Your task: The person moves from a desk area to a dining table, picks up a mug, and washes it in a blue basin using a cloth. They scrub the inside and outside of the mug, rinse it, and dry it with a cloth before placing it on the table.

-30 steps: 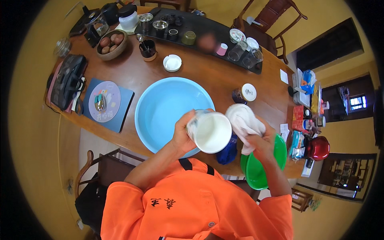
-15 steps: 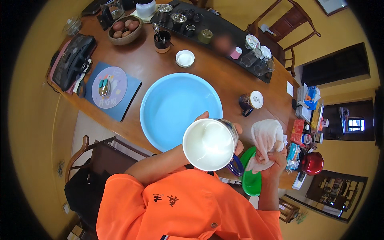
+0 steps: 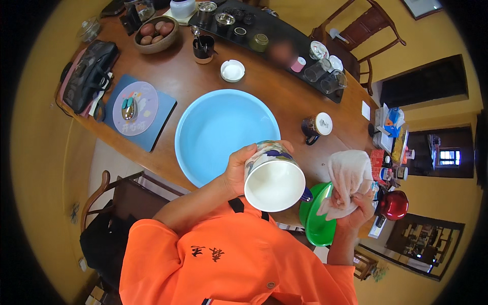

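My left hand is closed around the body of a mug, white inside with a colourful pattern outside. The mug is tilted so its mouth faces me, and its dark blue handle sticks out at the lower right. A bunched white cloth is gripped in my right hand, to the right of the mug and apart from it. Behind the mug, a wide light blue basin rests on the wooden table. Partly under the cloth sits a green basin. Another dark mug stands upside down farther back.
A white ashtray and a dark utensil holder stand beyond the blue basin. A long black tray bears glasses and cups. At left are a bowl of round items, a blue mat and a black bag.
My left hand has turned the mug, so more of its patterned outside shows and its mouth points lower. The cloth in my right hand has shifted slightly right.
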`<state>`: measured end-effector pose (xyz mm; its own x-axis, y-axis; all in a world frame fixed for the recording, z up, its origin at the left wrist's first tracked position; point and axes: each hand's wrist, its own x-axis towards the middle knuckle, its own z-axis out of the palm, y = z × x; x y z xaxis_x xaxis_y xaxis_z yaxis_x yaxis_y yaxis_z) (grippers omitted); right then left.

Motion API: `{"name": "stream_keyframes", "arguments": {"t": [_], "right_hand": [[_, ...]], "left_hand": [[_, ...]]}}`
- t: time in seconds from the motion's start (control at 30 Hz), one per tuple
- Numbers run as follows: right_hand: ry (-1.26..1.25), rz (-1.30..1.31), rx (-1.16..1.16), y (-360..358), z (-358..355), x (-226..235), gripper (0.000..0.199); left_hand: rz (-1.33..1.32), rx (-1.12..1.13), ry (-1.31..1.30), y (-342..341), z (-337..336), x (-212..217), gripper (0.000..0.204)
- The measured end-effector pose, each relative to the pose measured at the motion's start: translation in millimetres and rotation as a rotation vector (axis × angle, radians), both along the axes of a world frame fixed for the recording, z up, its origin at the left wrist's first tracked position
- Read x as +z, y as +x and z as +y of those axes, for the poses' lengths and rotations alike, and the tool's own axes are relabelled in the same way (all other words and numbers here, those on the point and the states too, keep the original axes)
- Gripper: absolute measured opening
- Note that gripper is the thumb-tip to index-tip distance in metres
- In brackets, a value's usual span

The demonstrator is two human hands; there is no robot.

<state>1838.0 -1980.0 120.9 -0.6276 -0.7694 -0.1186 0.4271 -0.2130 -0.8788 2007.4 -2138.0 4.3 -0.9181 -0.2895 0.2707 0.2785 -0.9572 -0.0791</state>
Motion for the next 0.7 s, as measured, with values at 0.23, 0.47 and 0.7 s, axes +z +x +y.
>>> {"name": "stream_keyframes", "arguments": {"t": [0.23,0.47,0.7], "right_hand": [[0.196,1.070,0.175,9.8,1.6,21.6,0.045],[0.250,1.901,0.582,28.6,-32.2,-4.8,0.044],[0.373,-0.006,0.337,44.4,-38.8,-54.5,0.023]], "left_hand": [[-0.232,0.120,-0.071,-1.8,-0.9,-6.6,0.053],[-0.475,0.225,-0.317,-3.1,9.8,6.2,0.061],[-0.575,0.591,-0.806,0.6,7.0,9.2,0.062]]}}
